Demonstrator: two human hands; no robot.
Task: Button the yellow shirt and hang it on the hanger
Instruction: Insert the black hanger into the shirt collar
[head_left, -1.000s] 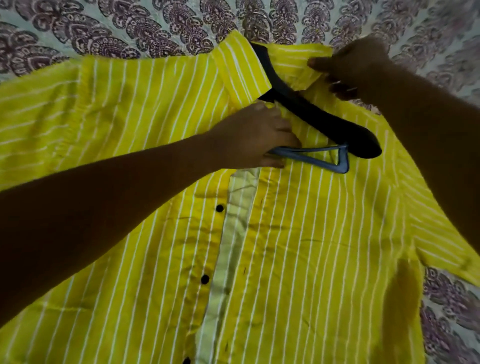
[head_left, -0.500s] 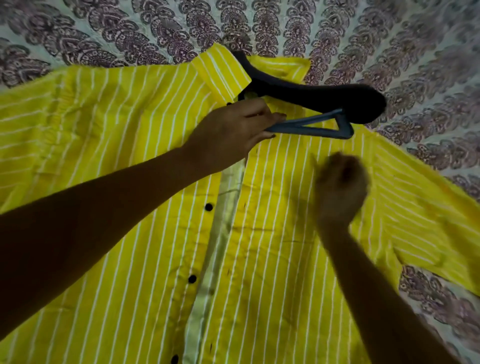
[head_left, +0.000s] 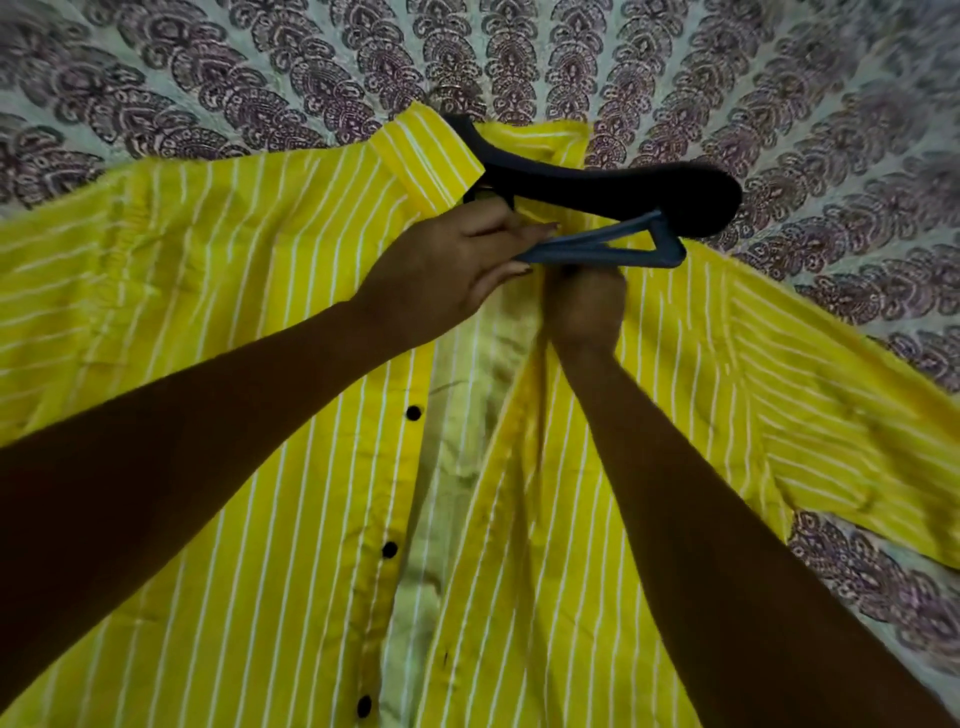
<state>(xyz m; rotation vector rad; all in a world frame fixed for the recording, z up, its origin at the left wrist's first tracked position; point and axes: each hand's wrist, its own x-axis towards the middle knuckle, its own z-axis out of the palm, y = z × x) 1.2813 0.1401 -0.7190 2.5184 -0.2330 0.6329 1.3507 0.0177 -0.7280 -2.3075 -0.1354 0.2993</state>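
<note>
**Right hand moved to the shirt's front edge, under the hanger**

Since half a second ago, right hand (head_left: 584, 306) has travelled from the middle of the right panel up to the open front, and now sits just below the hanger's lower bar. Left hand and hanger are placed much as before.

Item: yellow shirt (head_left: 234, 260), white-striped. Lies flat, front up and unbuttoned, with a pale inner strip showing between the panels. Collar (head_left: 426, 156) is at the far end.

Item: buttons, black, three visible (head_left: 413, 413) down the left panel's edge. None is fastened.

Item: hanger (head_left: 623, 195), a dark broad shoulder with a blue-grey bar beneath. One end is tucked under the collar and the other pokes out past the shirt's right shoulder.

Item: left hand (head_left: 457, 270). Thumb and fingers are curled round the hanger's lower bar.

Item: right hand, blurred. Fingers are bunched together on the right panel's front edge, and the cloth rises in a ridge toward them.

Item: patterned bedspread (head_left: 779, 104), purple motifs on a pale ground, lying under everything.
</note>
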